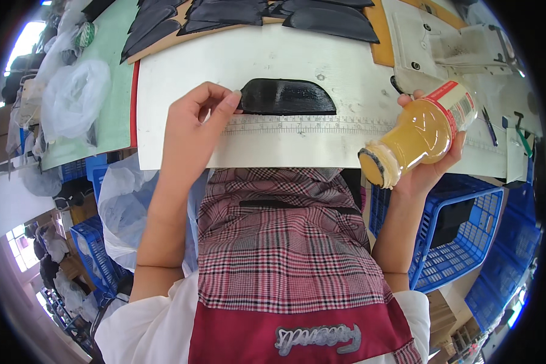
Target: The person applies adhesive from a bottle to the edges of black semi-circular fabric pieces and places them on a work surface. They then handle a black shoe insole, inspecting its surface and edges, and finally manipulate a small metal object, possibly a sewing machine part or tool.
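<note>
A flat black piece with a rounded outline (288,97) lies on the white worktop, its surface shiny as if wet. My left hand (201,115) pinches its left end between thumb and fingertips. In my right hand (431,167) is a clear bottle of yellowish liquid (421,130), tipped so that its neck points down and left toward me. Something pale and ragged wraps the bottle's mouth, with a dark ring at its rim. The bottle is apart from the black piece. A printed ruler scale (309,125) runs along the worktop just below the piece.
Stacked black pieces (224,13) lie on a brown board at the back. A sewing machine bed (467,54) is at the far right, with a dark pen-like tool (489,127) and a green-handled tool (523,133) nearer. Blue crates (458,230) stand below right; clear plastic bags (76,97) lie left.
</note>
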`<state>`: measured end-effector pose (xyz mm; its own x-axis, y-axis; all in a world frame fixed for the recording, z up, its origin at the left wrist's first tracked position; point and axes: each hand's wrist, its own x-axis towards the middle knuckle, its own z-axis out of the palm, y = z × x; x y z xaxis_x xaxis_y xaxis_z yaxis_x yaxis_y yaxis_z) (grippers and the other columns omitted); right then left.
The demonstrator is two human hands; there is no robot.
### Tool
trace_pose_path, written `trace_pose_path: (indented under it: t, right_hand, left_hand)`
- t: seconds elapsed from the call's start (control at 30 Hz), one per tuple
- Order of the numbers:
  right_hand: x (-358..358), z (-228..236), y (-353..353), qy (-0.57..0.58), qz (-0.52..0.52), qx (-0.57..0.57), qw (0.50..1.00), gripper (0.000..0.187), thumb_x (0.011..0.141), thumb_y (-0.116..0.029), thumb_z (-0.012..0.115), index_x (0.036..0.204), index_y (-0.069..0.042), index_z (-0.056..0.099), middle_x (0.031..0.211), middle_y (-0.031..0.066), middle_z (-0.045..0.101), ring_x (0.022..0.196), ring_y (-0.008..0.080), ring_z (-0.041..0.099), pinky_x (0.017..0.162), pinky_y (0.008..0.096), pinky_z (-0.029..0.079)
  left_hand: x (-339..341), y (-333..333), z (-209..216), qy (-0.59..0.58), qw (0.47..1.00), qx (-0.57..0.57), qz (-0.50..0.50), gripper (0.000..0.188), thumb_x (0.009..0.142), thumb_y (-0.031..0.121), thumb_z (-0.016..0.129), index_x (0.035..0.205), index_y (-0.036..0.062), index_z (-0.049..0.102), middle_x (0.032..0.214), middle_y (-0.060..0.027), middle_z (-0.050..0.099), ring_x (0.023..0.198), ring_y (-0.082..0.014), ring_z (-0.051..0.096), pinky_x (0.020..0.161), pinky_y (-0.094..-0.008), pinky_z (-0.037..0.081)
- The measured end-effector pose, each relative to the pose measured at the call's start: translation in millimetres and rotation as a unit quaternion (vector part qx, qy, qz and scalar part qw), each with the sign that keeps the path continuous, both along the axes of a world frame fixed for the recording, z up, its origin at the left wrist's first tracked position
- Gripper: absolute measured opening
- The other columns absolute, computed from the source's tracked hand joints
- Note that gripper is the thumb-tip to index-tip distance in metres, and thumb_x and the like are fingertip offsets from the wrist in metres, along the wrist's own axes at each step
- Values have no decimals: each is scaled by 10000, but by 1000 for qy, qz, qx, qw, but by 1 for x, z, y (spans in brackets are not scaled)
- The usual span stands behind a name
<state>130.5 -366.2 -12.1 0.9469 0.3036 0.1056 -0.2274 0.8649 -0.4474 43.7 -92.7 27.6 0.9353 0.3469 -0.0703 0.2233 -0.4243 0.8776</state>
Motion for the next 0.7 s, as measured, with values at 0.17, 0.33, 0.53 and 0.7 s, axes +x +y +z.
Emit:
trace_pose_path:
  t: [0.17, 0.33, 0.53, 0.7]
  right_hand:
    - [1, 0, -1, -8, -6, -37, 999, 639, 850, -511, 431, 1178, 37, 451, 1077, 197, 559, 1039, 353, 516, 792, 352, 497]
    - [3, -5, -3, 5, 10, -55, 998, 644, 844, -518, 423, 1172, 35, 459, 1058, 214, 566, 1020, 335, 532, 796, 355, 474]
    - [0, -3, 2, -12, -28, -114, 993, 686, 830, -513, 454, 1293, -17, 350, 1156, 162, 505, 975, 313, 528, 896, 349, 415]
    - [23, 8, 26, -26, -51, -141, 988, 696, 791, -521, 520, 1241, -8, 382, 1066, 143, 527, 935, 293, 548, 805, 331, 441]
  left_hand:
    - [28, 2, 29, -70, 980, -161, -99, 198, 879, 205, 545, 888, 11, 584, 814, -50, 626, 693, -92, 544, 652, -222, 415]
    - [58, 4, 59, -103, 909, -357, -187, 244, 906, 196, 489, 981, -26, 559, 946, -127, 617, 909, -235, 608, 805, -329, 482]
    - [87, 59, 93, -112, 924, -326, -168, 307, 930, 216, 432, 1055, -48, 528, 1020, -175, 594, 970, -272, 587, 868, -355, 468]
    - [130, 154, 103, -127, 955, -248, -105, 327, 902, 218, 492, 1048, -73, 527, 1042, -193, 585, 1004, -285, 573, 918, -354, 451]
